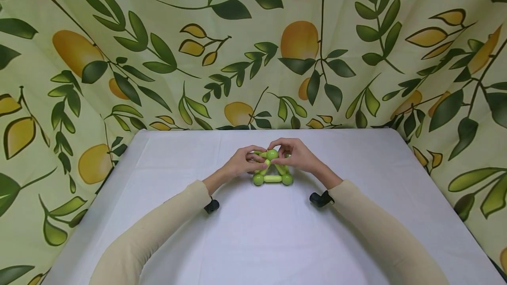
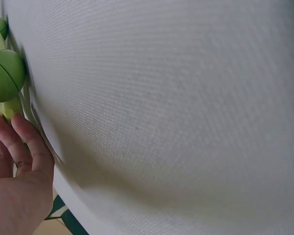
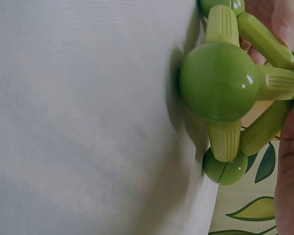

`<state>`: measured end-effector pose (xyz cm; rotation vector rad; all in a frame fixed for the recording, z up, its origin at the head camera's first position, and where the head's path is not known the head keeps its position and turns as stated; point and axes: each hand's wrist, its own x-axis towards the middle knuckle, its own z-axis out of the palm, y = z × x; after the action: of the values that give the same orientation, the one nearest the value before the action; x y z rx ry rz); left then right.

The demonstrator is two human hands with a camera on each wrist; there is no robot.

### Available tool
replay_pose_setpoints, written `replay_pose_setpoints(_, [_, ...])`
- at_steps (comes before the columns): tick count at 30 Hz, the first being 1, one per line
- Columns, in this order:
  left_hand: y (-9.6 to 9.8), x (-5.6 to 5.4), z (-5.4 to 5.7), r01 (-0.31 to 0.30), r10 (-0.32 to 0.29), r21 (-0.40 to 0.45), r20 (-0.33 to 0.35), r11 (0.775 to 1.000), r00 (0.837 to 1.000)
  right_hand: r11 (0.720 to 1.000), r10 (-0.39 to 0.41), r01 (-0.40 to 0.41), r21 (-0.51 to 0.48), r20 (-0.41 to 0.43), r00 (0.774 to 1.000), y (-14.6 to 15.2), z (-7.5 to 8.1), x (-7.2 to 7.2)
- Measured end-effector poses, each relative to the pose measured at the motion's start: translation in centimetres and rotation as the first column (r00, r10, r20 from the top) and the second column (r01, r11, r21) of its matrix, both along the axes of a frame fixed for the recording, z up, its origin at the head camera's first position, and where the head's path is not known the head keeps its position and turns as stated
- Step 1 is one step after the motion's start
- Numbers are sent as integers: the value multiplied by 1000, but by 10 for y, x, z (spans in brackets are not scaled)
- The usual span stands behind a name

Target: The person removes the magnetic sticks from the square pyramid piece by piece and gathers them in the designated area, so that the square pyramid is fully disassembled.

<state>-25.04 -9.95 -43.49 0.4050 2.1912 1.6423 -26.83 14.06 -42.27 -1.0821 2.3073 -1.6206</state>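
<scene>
On the white table stands a pyramid-like frame of light green rods (image 1: pixel 272 179) and darker green balls (image 1: pixel 287 179). One ball (image 1: pixel 272 155) forms its top, and the others sit low on the cloth. My left hand (image 1: pixel 247 161) holds the frame's left side, its thumb and curled fingers at the sloping rods. From the right, my right hand (image 1: pixel 295 154) pinches the top ball between thumb and index finger. A low ball (image 3: pixel 219 82) with rods joined to it fills the right wrist view. In the left wrist view, fingertips touch a rod behind a ball (image 2: pixel 7 75). The frame's far side is partly hidden.
A white cloth (image 1: pixel 257 236) covers the table. Behind it and at both sides hangs a curtain (image 1: pixel 245 74) with leaves and orange fruit. Each wrist wears a small black camera (image 1: pixel 320 199), close above the cloth.
</scene>
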Motion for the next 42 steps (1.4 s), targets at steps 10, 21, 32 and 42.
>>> replay_pose_setpoints(10, [0,-1,-1,6,-6,-15,-20,1000,1000,1000,15,-15,4,-78,997,-3,20,16])
replay_pose_setpoints(21, [1,-1,0,3,-3,-20,-22,1000,1000,1000,-3,4,18,-43,999,-5,18,17])
replay_pose_setpoints(32, [1,-2,0,8,-8,-21,-22,1000,1000,1000,-17,16,-18,-44,999,-5,16,18])
replay_pose_setpoints(42, [1,-1,1,11,-11,-13,-36,1000,999,999,-36,34,-23,-84,996,-7,13,19])
